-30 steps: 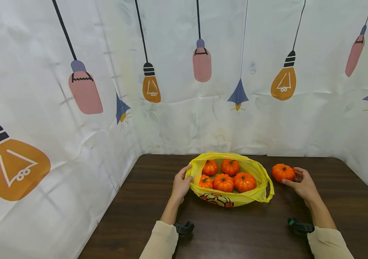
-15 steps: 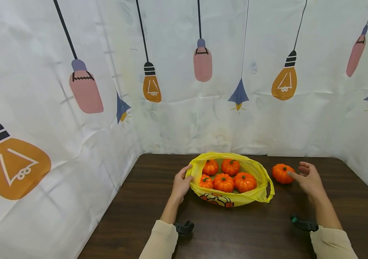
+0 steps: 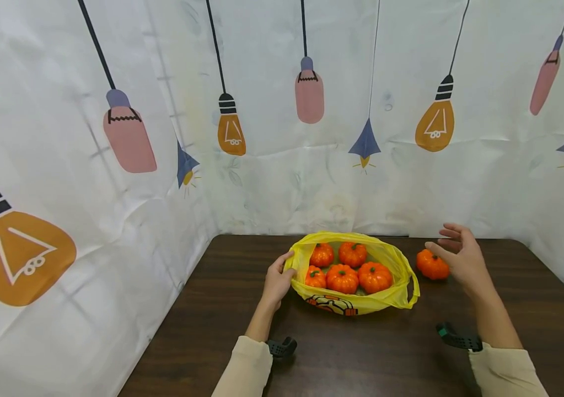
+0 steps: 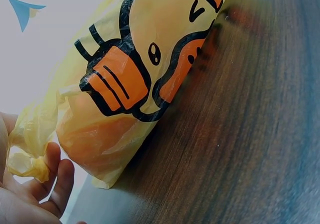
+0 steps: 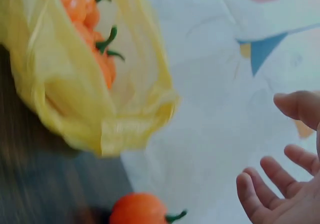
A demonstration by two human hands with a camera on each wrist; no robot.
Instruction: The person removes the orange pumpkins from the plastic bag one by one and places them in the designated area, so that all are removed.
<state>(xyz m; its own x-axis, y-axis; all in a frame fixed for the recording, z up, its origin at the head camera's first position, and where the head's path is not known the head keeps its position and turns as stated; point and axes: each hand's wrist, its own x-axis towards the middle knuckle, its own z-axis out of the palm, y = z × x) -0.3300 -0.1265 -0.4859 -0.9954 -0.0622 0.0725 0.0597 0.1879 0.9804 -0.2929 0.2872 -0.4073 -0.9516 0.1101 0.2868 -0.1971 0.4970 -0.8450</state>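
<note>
On the table (image 3: 351,358), the bag (image 3: 376,306) is pinched at its left rim by the left hand (image 3: 277,280). Five pumpkins (image 3: 343,279) are held inside. Rightward, a lone pumpkin (image 3: 429,266) is partly hidden by the raised right hand (image 3: 462,258), fingers parted, nothing held. Behind, printed cloth (image 3: 282,187) is hung.

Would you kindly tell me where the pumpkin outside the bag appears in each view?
Head: the loose pumpkin sits on the table, just right of the yellow bag.
Left wrist: not visible.
Right wrist: at the bottom edge, left of centre, partly cut off.
Shared landmark: the yellow bag, in all three.
</note>
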